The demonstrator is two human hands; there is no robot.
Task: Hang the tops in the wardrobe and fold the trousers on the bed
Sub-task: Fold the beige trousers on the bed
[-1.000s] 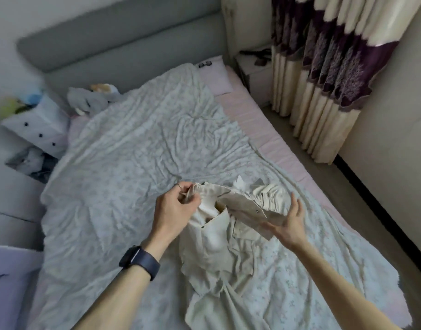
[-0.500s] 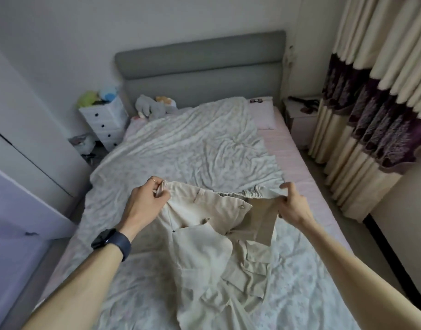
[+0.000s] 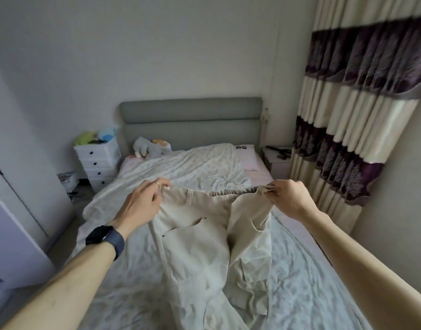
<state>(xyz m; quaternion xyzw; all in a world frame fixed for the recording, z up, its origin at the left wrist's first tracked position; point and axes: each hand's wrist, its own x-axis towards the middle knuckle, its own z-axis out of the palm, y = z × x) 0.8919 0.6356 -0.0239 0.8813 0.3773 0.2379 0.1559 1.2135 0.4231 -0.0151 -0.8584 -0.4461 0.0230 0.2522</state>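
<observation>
Cream trousers (image 3: 200, 246) with cargo pockets hang in the air over the bed (image 3: 180, 167), held up by the waistband. My left hand (image 3: 142, 203) pinches the left end of the waistband. My right hand (image 3: 288, 196) pinches the right end, and the elastic band is stretched between them. The legs drop down to the floral bedsheet (image 3: 300, 282) and out of the bottom of the view. A wardrobe panel (image 3: 11, 234) stands at the left edge.
A grey headboard (image 3: 190, 120) backs the bed, with soft toys (image 3: 149, 148) by it. A white drawer unit (image 3: 97, 163) stands at the left, a small bedside table (image 3: 278, 158) at the right. Purple and cream curtains (image 3: 347, 115) hang along the right wall.
Both hands have lifted the trousers off the bed and pulled the waistband apart. The right hand went from open beside the cloth to pinching the waistband. The view has tilted up.
</observation>
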